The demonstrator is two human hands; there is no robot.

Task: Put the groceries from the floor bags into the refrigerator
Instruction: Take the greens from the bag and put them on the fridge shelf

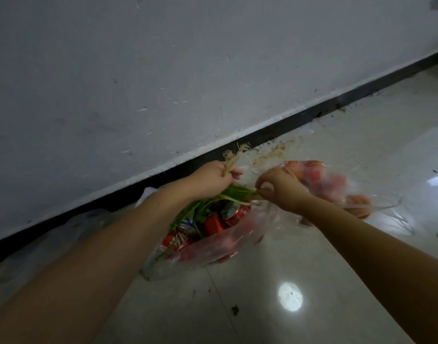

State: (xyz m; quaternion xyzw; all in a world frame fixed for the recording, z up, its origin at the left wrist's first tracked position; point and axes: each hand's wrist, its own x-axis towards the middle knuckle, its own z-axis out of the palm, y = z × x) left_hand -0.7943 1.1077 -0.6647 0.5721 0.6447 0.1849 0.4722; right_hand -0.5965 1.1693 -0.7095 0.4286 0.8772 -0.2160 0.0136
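A clear plastic bag (208,254) lies on the floor by the wall, holding several red soda cans (235,214) and a bunch of leafy green herbs (200,209). My left hand (213,178) grips the herb bunch near its pale roots, which stick up past my fingers. My right hand (280,188) pinches green stems of the same bunch over the bag's mouth. A second clear bag (337,187) with red and orange produce lies just right of my right hand; the refrigerator is out of view.
A white wall (163,70) with a black skirting board (299,120) runs diagonally behind the bags. More crumpled clear plastic (71,227) lies against the skirting at left. Glossy light floor tiles (262,306) carry small green scraps and a bright light reflection.
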